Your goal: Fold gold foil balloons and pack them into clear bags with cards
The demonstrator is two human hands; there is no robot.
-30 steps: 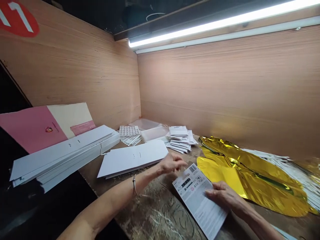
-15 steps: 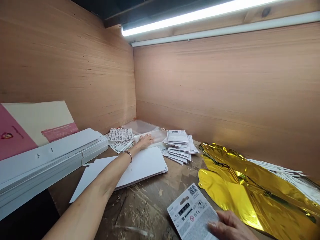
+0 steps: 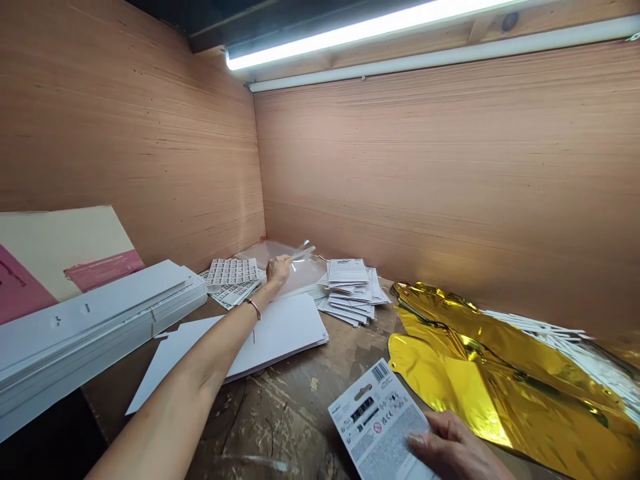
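Observation:
My left hand (image 3: 279, 269) reaches to the back corner of the table, its fingers closed on a clear plastic bag (image 3: 303, 251) whose edge sticks up to the right. More clear plastic bags (image 3: 260, 249) lie flat beneath and behind it. Low at the front, my right hand (image 3: 440, 437) grips a printed packaging card (image 3: 367, 400) with a barcode and a hang hole, thumb on top. What is on the card's underside is hidden. Under my left forearm lies a stack of white card sheets (image 3: 285, 333).
Sticker sheets (image 3: 233, 273) lie left of the bags, and piled printed leaflets (image 3: 350, 277) to the right. Gold foil balloons (image 3: 450, 373) cover the right side, with white sticks (image 3: 540, 325) behind. A long stack of white card (image 3: 100, 327) and a pink-and-cream box (image 3: 95, 233) stand left.
My left hand lay flat on the plastic bags; now its fingers have closed and lift the edge of one. My right hand still holds the packaging card. The view has shifted slightly right.

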